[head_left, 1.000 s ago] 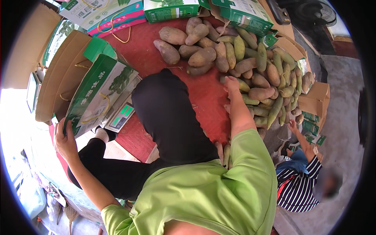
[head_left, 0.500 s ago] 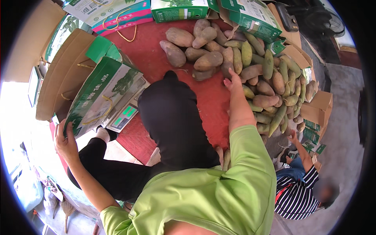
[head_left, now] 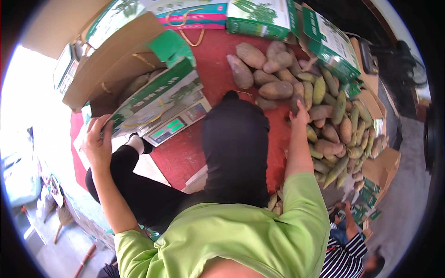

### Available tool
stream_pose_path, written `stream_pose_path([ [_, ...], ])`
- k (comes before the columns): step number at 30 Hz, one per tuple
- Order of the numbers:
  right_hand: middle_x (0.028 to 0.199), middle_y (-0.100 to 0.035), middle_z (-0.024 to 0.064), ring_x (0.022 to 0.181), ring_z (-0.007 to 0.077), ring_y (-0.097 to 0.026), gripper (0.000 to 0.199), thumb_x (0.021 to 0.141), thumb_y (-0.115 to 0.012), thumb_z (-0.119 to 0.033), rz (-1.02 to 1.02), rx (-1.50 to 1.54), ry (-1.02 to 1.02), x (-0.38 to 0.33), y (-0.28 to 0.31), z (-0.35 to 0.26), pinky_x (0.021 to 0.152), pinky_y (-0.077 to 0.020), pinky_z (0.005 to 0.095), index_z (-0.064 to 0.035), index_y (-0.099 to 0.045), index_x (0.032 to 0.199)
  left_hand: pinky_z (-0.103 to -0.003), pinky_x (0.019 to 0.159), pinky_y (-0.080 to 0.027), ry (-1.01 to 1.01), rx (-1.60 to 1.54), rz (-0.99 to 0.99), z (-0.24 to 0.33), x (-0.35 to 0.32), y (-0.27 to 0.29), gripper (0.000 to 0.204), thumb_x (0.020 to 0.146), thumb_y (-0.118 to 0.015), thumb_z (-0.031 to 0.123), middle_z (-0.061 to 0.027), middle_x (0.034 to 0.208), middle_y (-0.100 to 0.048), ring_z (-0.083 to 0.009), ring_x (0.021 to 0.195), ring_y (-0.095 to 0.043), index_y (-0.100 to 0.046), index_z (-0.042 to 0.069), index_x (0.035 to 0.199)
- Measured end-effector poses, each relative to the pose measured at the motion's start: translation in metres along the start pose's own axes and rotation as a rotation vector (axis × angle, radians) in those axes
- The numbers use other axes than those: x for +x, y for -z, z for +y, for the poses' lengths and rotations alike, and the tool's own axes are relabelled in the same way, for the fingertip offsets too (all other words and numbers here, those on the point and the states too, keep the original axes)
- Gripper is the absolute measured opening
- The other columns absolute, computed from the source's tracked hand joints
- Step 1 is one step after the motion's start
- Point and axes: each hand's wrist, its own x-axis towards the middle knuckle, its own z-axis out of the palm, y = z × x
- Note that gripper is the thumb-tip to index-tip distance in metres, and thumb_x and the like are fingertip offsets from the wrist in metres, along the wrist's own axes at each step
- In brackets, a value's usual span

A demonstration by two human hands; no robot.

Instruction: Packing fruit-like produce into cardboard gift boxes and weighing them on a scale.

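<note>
My left hand grips the near left edge of a green-and-white carton with a yellow cord handle. Its top gapes, and a few brown radishes lie in shadow inside. Under the carton is a scale with lit green displays. Out to the right, my right hand has its thumb and fingers at the near end of a long brown radish, which still lies on the heap. The heap of green and brown radishes spreads to the right of my knee.
Printed cartons line the far edge of the red mat. A black fan stands far right. At lower right, a person in a striped top reaches toward the heap. An open brown carton stands beside it.
The view has shifted, so the scene sits farther right. More of the carton's inside shows, with radishes in it. Both hands stay at the carton and the radish.
</note>
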Motion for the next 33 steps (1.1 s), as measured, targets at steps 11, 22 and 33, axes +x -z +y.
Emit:
stream_pose_path([
  [11, 0.101, -0.057, 0.0069, 0.083, 0.0214, -0.057, 0.053, 0.068, -0.08, -0.017, -0.192, 0.085, 0.145, -0.083, 0.02, -0.002, 0.06, -0.0468, 0.033, -0.011, -0.046, 0.109, -0.037, 0.068, -0.047, -0.134, -0.053, -0.071, -0.011, -0.011, 0.013, 0.012, 0.075, -0.063, 0.006, -0.0078, 0.079, -0.06, -0.0274, 0.077, -0.06, -0.065, 0.005, 0.087],
  [22, 0.116, -0.051, 0.0094, 0.105, 0.0184, -0.051, 0.052, 0.075, -0.071, -0.009, -0.85, -0.109, 0.726, -0.246, -0.086, -0.101, 0.089, -0.0425, 0.0332, -0.002, -0.047, 0.12, -0.037, 0.068, -0.047, -0.191, -0.044, -0.098, -0.015, -0.014, 0.018, 0.009, 0.076, -0.064, 0.013, -0.0046, 0.077, -0.058, -0.0237, 0.077, -0.059, -0.064, 0.008, 0.084],
  [33, 0.097, -0.06, 0.0095, 0.09, 0.0231, -0.059, 0.05, 0.058, -0.08, -0.023, -1.388, -0.765, 1.382, -0.425, -0.207, -0.104, 0.081, -0.0465, 0.0328, -0.0061, -0.059, 0.099, -0.039, 0.063, -0.046, -0.179, -0.034, -0.11, -0.018, -0.011, 0.023, 0.01, 0.079, -0.063, 0.016, -0.0065, 0.073, -0.057, -0.0266, 0.074, -0.059, -0.065, 0.008, 0.084],
])
